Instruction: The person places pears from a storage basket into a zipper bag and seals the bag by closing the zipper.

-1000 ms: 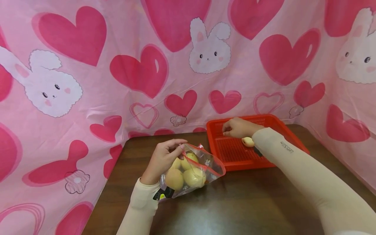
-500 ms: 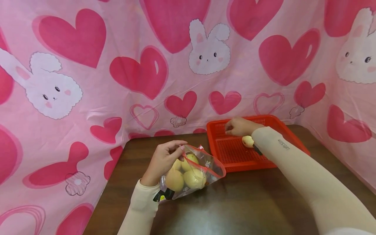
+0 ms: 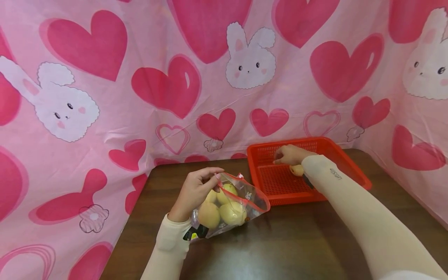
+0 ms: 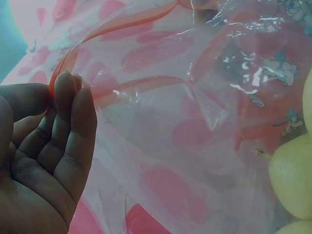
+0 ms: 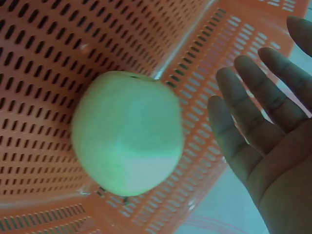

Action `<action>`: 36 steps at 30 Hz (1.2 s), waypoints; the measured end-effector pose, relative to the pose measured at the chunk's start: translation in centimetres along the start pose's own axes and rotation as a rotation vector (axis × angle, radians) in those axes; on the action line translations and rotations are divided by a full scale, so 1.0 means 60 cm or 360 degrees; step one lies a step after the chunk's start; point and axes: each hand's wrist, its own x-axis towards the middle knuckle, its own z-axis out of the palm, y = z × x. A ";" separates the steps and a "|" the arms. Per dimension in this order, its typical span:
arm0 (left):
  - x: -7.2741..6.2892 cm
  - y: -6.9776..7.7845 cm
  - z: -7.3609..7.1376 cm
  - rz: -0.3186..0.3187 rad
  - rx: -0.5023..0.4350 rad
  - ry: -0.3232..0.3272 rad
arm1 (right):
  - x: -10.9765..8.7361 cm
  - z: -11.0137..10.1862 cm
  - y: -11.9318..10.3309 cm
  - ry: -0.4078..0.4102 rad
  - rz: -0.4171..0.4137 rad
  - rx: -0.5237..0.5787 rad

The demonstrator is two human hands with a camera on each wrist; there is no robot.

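My left hand (image 3: 196, 190) pinches the red-edged mouth of a clear zip bag (image 3: 257, 200) between thumb and fingers. Inside the bag lie several yellow pears (image 3: 232, 213); in the left wrist view part of one pear (image 4: 295, 175) shows its stem. Over the red plastic basket (image 3: 276, 197), my right hand (image 3: 292, 154) hovers with nothing in it. A single pear (image 3: 296, 170) sits in that basket, partly covered by my right sleeve in the head view. The right wrist view has this pear (image 5: 127, 134) apart from my right hand (image 5: 270, 117), whose fingers are extended.
The brown wooden table (image 3: 266, 252) carries the bag at its left-middle and the basket at its back right. Behind and at both sides hangs a pink cloth (image 3: 224, 97) printed with hearts and rabbits, close to the basket's far rim.
My right hand has shifted a little to the right and lower over the basket. The left hand and the bag stay in place.
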 end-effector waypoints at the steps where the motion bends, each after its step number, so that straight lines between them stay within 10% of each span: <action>1: 0.000 0.000 0.000 0.0001 0.0003 0.0000 | -0.002 0.002 0.003 -0.0018 0.0032 0.0015; 36: 0.007 -0.056 -0.001 0.0051 0.0011 0.0000 | -0.036 0.019 0.105 -0.0040 0.0334 0.0121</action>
